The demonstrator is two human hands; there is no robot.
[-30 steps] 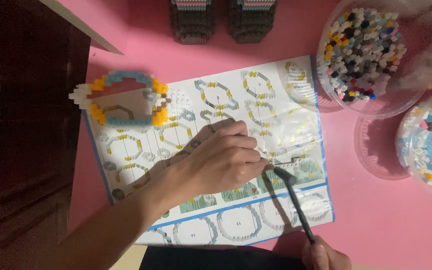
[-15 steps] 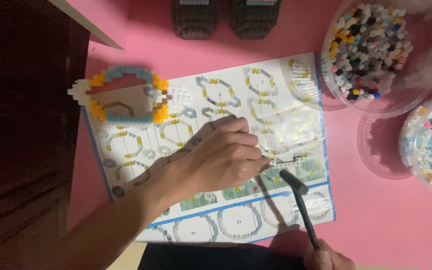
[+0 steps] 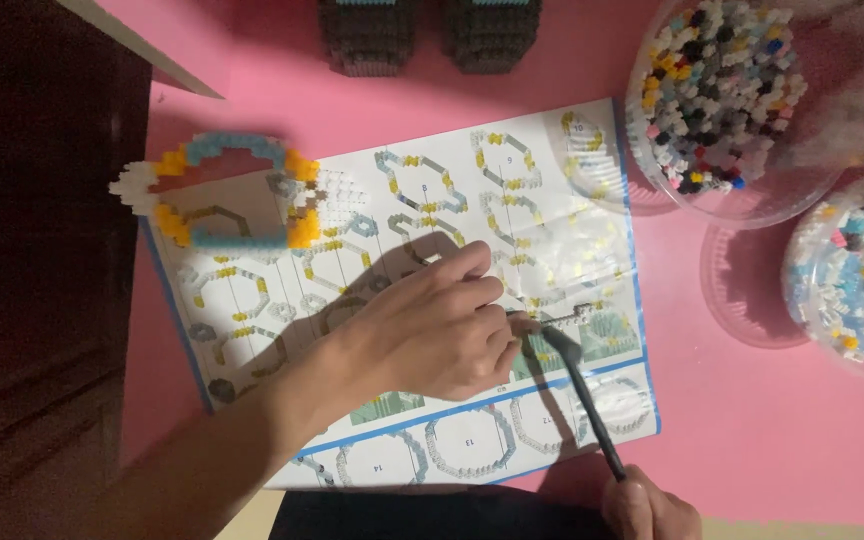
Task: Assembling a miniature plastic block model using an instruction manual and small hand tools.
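Pinching a little strip of grey bricks [image 3: 564, 318] with my left hand [image 3: 432, 335], fingertips closed on its end, right on the instruction sheet [image 3: 252, 350] near its right edge, while my right hand [image 3: 650, 508] just below the sheet is wrapped tight around a thin black tool [image 3: 584, 398] whose tip sits against the strip. Up on the sheet's top left corner is the half-built ring [image 3: 227, 190] in yellow, blue and white, and off the sheet's right side are two clear tubs, one [image 3: 727, 95] full of mixed dark bricks and one [image 3: 857, 275] of mostly pale ones. Two dark blocks [image 3: 430, 35] sit above the sheet on the pink table [image 3: 772, 420].
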